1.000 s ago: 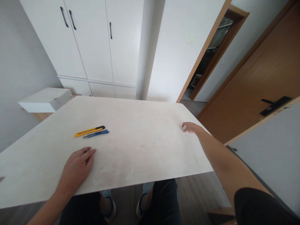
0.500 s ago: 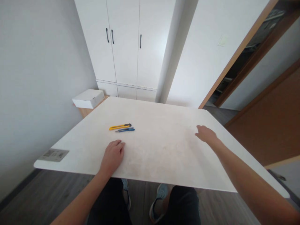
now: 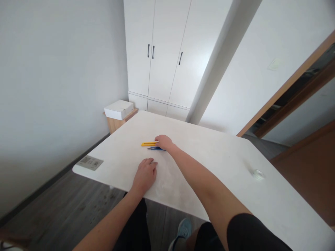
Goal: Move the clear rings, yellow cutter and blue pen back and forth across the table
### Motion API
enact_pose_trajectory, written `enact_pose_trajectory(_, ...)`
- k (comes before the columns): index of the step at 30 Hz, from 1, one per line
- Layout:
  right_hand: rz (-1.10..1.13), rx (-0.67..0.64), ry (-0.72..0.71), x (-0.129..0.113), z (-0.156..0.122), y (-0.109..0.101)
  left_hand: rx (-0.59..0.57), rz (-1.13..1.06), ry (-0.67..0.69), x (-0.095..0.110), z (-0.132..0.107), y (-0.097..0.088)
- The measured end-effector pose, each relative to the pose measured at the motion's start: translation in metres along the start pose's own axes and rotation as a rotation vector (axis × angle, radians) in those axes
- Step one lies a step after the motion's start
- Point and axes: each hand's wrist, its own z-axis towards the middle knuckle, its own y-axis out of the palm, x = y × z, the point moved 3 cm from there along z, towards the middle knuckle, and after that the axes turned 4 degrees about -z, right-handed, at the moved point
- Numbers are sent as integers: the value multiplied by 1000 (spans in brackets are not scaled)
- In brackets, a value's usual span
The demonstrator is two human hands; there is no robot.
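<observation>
A yellow utility knife [image 3: 148,144] lies on the white table [image 3: 199,146]. My right hand [image 3: 164,142] reaches across from the right, its thumb and fingers closed around the knife's right end and hiding that end. Just below the yellow knife lies a slim blue cutter or pen-like tool [image 3: 155,148], its right end partly covered by the same hand. Nearer the front edge, my left hand [image 3: 146,173] rests palm down on the table with loosely bent fingers and holds nothing.
A small clear ring, like a tape roll [image 3: 258,174], is on the table's right side, slightly blurred. A grey printed label [image 3: 90,162] is stuck at the left corner. A white box [image 3: 119,109] sits on a wooden stand beyond the table, before white cupboards [image 3: 167,52].
My right hand has swung left from the table's right side onto the yellow knife. The clear ring now shows at the right. My view has turned; my left hand stays resting.
</observation>
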Motion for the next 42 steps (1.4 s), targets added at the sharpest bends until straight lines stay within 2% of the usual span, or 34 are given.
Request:
enact_pose_trajectory(3,-46,-39,-25,-7,14,4,-8,-11,-10,1,0,-1)
enact_pose_trajectory(7,-89,-46,-46,-10,19,5,7,5,11,2,0,-3)
enact_pose_trajectory(10,-68,-4,-11,-5,7,2,4,17,28,1,0,-5)
enact_pose_trajectory(12,-51,49,44,9,-14,2,-2,16,43,-1,0,-5)
enact_pose_trajectory(14,-37,105,110,36,-51,7,-7,4,64,-2,0,-3)
enact_pose_trajectory(16,-28,142,183,75,-104,16,-4,-9,80,-5,1,0)
enact_pose_trajectory(19,-39,126,340,150,-206,35,24,36,106,-11,1,6)
enact_pose_trajectory(22,-49,46,628,229,-313,49,42,84,135,-14,0,10)
enact_pose_trajectory(24,-67,25,760,273,-370,57,46,95,145,-14,0,10)
enact_pose_trajectory(26,-79,-16,869,307,-412,66,48,100,151,-13,0,8)
enact_pose_trajectory(28,-73,-44,927,331,-437,77,46,102,157,-11,1,6)
enact_pose_trajectory(31,-43,-22,931,354,-449,91,50,99,167,-10,1,5)
enact_pose_trajectory(34,-24,-15,918,364,-445,100,62,97,173,-11,1,4)
enact_pose_trajectory(38,-4,-51,909,365,-441,104,55,107,171,-13,1,7)
enact_pose_trajectory(42,-4,-2,936,357,-441,98,72,113,154,-14,1,8)
